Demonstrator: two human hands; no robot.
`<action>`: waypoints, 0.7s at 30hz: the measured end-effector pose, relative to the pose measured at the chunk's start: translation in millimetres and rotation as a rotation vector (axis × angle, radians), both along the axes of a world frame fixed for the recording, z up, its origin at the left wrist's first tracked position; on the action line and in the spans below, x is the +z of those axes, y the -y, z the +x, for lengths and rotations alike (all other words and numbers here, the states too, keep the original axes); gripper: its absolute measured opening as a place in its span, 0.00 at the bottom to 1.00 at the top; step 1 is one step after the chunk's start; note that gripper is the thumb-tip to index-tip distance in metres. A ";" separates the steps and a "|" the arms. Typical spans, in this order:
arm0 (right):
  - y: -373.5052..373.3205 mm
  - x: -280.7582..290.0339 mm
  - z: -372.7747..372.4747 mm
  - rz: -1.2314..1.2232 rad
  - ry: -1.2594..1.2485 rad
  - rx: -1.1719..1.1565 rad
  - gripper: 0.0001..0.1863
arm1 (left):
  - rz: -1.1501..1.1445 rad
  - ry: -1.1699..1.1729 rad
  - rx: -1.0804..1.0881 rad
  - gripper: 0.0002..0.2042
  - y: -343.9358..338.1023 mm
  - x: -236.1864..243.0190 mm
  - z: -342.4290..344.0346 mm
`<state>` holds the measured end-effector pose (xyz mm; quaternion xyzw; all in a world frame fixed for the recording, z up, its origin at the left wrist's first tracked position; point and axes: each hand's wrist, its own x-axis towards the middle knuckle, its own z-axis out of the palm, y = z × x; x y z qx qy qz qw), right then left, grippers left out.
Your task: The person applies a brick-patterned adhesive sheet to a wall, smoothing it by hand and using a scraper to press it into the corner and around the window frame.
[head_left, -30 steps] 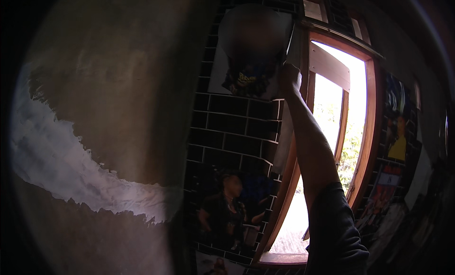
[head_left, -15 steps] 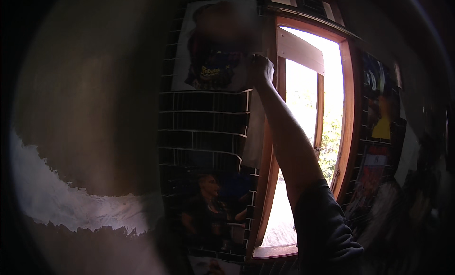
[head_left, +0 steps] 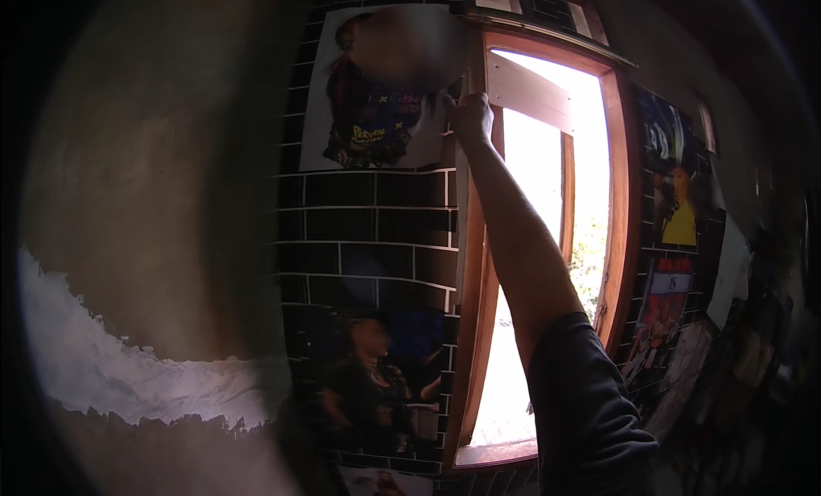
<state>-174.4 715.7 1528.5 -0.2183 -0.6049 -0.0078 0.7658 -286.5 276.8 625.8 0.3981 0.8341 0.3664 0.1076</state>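
Note:
My right hand (head_left: 473,120) is raised at the end of an outstretched arm in a dark sleeve (head_left: 581,393). Its fingers are bunched at the left side of a wooden window frame (head_left: 616,197), beside the right edge of a large poster (head_left: 316,128). Thumb or finger detail there is dim, and whatever the fingers grip cannot be made out. Across the top of the bright opening runs a pale wooden board (head_left: 530,92). Nowhere in the picture does my left hand appear.
Black brick-patterned wall (head_left: 376,261) surrounds the window. Below hangs another poster (head_left: 376,402); more posters, one with a yellow figure (head_left: 678,214), hang right of the window. A brownish surface with a ragged pale patch (head_left: 171,376) fills the left.
The view has shifted slightly, so window and posters sit a little further left. My right hand stays beside the frame, its fingers posed somewhat differently and closer against the wood.

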 end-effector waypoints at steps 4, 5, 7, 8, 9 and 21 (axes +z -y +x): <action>-0.5 16.2 -6.8 -0.061 0.093 -0.017 0.34 | -0.173 0.000 -0.092 0.17 4.7 -41.9 -15.5; 1.7 17.5 -13.1 -0.081 0.123 -0.019 0.33 | -0.270 -0.002 -0.141 0.17 8.5 -61.0 -17.9; 2.5 24.1 -13.5 -0.129 0.116 -0.048 0.30 | -0.216 0.002 -0.060 0.17 11.8 -75.1 -13.9; 2.0 27.0 -12.3 -0.134 0.124 -0.046 0.29 | -0.189 0.005 -0.019 0.17 15.2 -81.6 -10.9; 1.7 30.0 -11.5 -0.138 0.132 -0.045 0.28 | -0.162 0.007 0.022 0.18 18.5 -87.8 -8.1; 47.6 18.6 -35.1 -0.010 0.186 -0.308 0.18 | -0.090 0.111 0.133 0.17 58.3 -90.2 13.1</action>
